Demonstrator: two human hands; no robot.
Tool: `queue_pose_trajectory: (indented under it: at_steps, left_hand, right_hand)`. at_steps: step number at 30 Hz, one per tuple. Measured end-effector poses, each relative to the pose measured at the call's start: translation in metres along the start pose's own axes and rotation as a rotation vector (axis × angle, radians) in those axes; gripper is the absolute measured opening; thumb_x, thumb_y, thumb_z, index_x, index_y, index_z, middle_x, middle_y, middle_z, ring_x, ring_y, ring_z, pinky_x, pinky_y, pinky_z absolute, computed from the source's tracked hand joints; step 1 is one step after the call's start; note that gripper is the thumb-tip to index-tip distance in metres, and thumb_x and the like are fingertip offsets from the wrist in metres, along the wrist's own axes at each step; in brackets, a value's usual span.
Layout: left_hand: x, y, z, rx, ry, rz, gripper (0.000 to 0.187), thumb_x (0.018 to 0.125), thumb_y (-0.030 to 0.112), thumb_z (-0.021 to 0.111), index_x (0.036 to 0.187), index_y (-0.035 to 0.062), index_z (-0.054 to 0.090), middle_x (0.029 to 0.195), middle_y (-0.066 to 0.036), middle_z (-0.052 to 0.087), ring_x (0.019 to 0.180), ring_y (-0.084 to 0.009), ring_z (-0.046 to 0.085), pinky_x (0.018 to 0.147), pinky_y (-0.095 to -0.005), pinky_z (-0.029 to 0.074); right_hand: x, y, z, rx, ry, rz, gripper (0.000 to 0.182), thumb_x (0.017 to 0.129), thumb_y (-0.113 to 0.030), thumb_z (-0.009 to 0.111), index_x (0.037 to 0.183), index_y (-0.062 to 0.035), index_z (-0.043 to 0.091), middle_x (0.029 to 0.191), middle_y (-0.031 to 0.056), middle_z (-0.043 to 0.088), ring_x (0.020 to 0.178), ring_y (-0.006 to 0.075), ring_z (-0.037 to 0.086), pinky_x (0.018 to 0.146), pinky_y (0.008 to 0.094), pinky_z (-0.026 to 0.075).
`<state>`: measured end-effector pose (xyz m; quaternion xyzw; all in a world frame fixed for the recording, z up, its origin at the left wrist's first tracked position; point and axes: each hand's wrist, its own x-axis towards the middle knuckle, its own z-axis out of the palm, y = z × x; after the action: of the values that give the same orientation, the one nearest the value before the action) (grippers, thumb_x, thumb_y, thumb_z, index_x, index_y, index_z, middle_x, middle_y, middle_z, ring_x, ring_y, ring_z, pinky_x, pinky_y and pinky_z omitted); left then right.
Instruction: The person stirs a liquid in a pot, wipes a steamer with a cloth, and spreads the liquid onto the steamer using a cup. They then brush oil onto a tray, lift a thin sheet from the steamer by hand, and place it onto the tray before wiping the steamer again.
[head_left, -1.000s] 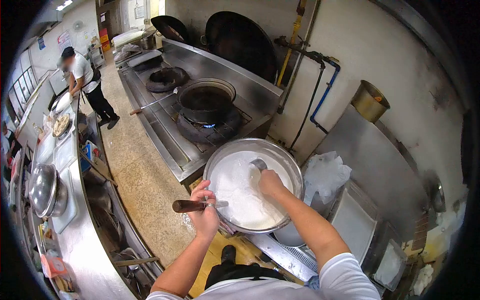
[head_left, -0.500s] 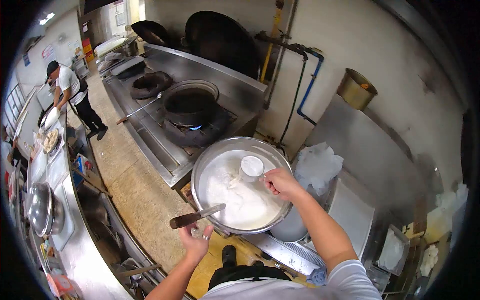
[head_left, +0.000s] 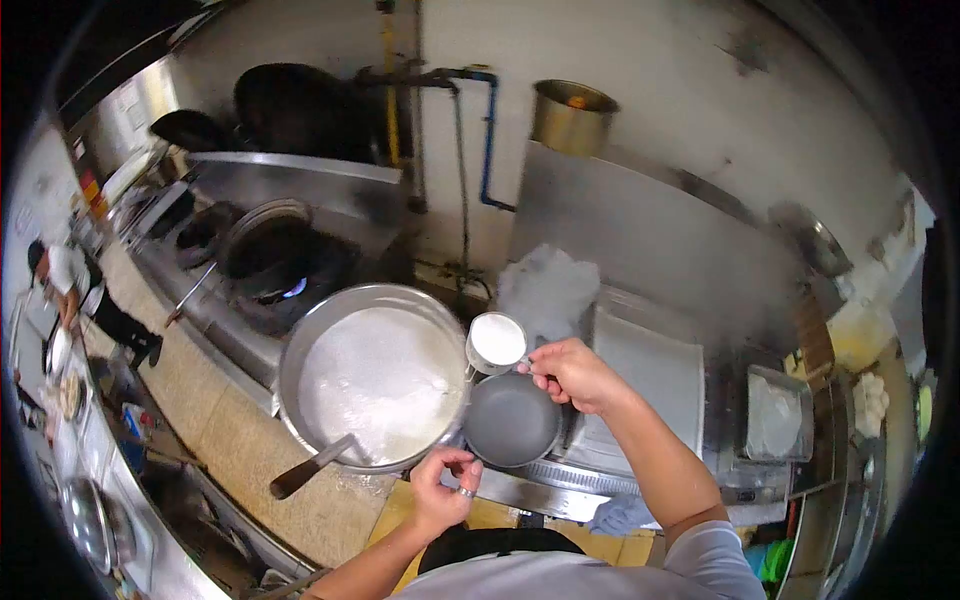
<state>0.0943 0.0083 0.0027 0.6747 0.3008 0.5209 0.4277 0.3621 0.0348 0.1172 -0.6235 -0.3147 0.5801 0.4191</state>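
Observation:
My right hand [head_left: 572, 375] is closed on the handle of a small metal cup [head_left: 497, 342] full of white liquid. The cup hangs over the gap between a large steel pot [head_left: 290, 385] and a round grey pan [head_left: 512, 420]. White, milky batter or liquid [head_left: 380, 375] fills much of the pot. Against the pot's near rim leans a wide-bladed tool with a wooden handle [head_left: 300, 478], its blade tip in the liquid. My left hand [head_left: 443, 492], wearing a ring, is beside the pan's near left edge, fingers loosely bent with a gap to the thumb and nothing visible in them.
A wok burner [head_left: 275, 250] with a blue flame stands behind the pot. Right of the pan lies a flat tray [head_left: 645, 390], with a clear plastic bag [head_left: 550, 290] behind. A brass-coloured pot [head_left: 574, 118] sits on the ledge. Another person [head_left: 80, 290] works at the left counter.
My right hand has lifted the cup out of the big pot and over its right rim. The view has turned right, uncovering the grey pan. My left hand has shifted toward the pan, fingers more bent.

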Motion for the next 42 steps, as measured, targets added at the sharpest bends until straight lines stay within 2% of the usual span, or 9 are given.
queue_pose_trajectory:
  at_steps: [9, 14, 20, 23, 26, 32, 38, 41, 42]
  left_hand:
    - [-0.012, -0.007, 0.15, -0.088, -0.19, -0.124, 0.017, 0.09, 0.008, 0.076, 0.101, 0.0011, 0.066, 0.081, -0.006, 0.068, 0.068, -0.0117, 0.062, 0.065, -0.0277, 0.052]
    - [-0.042, -0.014, 0.221, -0.095, -0.277, -0.279, 0.017, 0.09, 0.004, 0.076, 0.104, 0.0011, 0.066, 0.081, -0.003, 0.067, 0.071, -0.0082, 0.06, 0.065, -0.0255, 0.051]
    - [-0.073, -0.015, 0.263, -0.077, -0.293, -0.415, 0.015, 0.093, 0.002, 0.072, 0.106, 0.0006, 0.064, 0.085, -0.002, 0.068, 0.075, -0.0079, 0.061, 0.07, -0.0253, 0.051]
    - [-0.085, -0.019, 0.265, -0.034, -0.258, -0.402, 0.016, 0.092, 0.003, 0.074, 0.106, 0.0014, 0.065, 0.082, -0.003, 0.067, 0.07, -0.0078, 0.06, 0.065, -0.0252, 0.051]
    - [-0.089, -0.019, 0.26, -0.04, -0.244, -0.424, 0.016, 0.092, 0.003, 0.073, 0.105, 0.0011, 0.065, 0.083, -0.003, 0.068, 0.07, -0.008, 0.06, 0.065, -0.0257, 0.051]
    - [-0.083, -0.022, 0.251, -0.035, -0.254, -0.447, 0.016, 0.092, 0.004, 0.073, 0.105, 0.0001, 0.065, 0.081, -0.003, 0.067, 0.069, -0.0079, 0.06, 0.065, -0.0253, 0.051]
    - [-0.073, -0.028, 0.239, -0.069, -0.264, -0.447, 0.015, 0.091, 0.003, 0.072, 0.104, -0.0002, 0.067, 0.08, -0.002, 0.067, 0.068, -0.0076, 0.059, 0.064, -0.0247, 0.05]
    - [-0.069, -0.035, 0.228, -0.069, -0.267, -0.445, 0.014, 0.091, 0.002, 0.072, 0.104, 0.0003, 0.068, 0.08, -0.002, 0.067, 0.068, -0.0075, 0.059, 0.064, -0.0247, 0.05]
    - [-0.068, -0.038, 0.224, -0.072, -0.269, -0.447, 0.014, 0.091, 0.001, 0.072, 0.104, 0.0004, 0.068, 0.08, -0.002, 0.067, 0.068, -0.0075, 0.06, 0.064, -0.0247, 0.05]
  right_hand:
    - [-0.086, 0.082, -0.17, 0.075, 0.303, 0.013, 0.021, 0.089, -0.001, 0.057, 0.104, 0.0076, 0.068, 0.07, 0.0036, 0.056, 0.055, 0.0094, 0.046, 0.044, 0.0275, 0.031]
    - [-0.096, 0.174, -0.266, 0.17, 0.473, 0.016, 0.008, 0.089, 0.0, 0.059, 0.091, 0.0037, 0.065, 0.069, 0.0042, 0.054, 0.053, 0.0108, 0.044, 0.043, 0.0287, 0.03]
    - [-0.076, 0.27, -0.346, 0.19, 0.685, 0.044, 0.004, 0.089, 0.001, 0.061, 0.088, 0.0026, 0.065, 0.07, 0.0058, 0.057, 0.051, 0.0112, 0.045, 0.043, 0.0296, 0.032]
    - [-0.06, 0.303, -0.364, 0.194, 0.828, 0.035, 0.016, 0.091, -0.004, 0.061, 0.077, 0.0021, 0.066, 0.071, 0.0076, 0.063, 0.057, 0.0154, 0.055, 0.046, 0.0339, 0.036]
    - [-0.051, 0.319, -0.373, 0.174, 0.911, 0.014, 0.019, 0.091, -0.004, 0.059, 0.076, 0.0027, 0.067, 0.07, 0.0086, 0.064, 0.058, 0.0163, 0.058, 0.048, 0.0349, 0.038]
    - [-0.054, 0.323, -0.374, 0.131, 0.857, 0.05, 0.024, 0.09, -0.004, 0.056, 0.069, 0.0022, 0.066, 0.066, 0.0091, 0.063, 0.058, 0.0168, 0.058, 0.05, 0.0354, 0.039]
    - [-0.059, 0.341, -0.36, 0.14, 0.856, 0.031, 0.017, 0.087, 0.0, 0.054, 0.079, 0.003, 0.07, 0.065, 0.0093, 0.061, 0.057, 0.0171, 0.056, 0.05, 0.0368, 0.039]
    - [-0.068, 0.347, -0.35, -0.053, 0.806, -0.002, 0.009, 0.087, 0.005, 0.057, 0.081, -0.0005, 0.06, 0.07, 0.0054, 0.059, 0.053, 0.0117, 0.049, 0.042, 0.0292, 0.033]
    - [-0.069, 0.348, -0.347, 0.033, 0.839, 0.02, 0.01, 0.086, 0.006, 0.057, 0.079, -0.0004, 0.06, 0.07, 0.0056, 0.059, 0.052, 0.0116, 0.048, 0.042, 0.0292, 0.032]
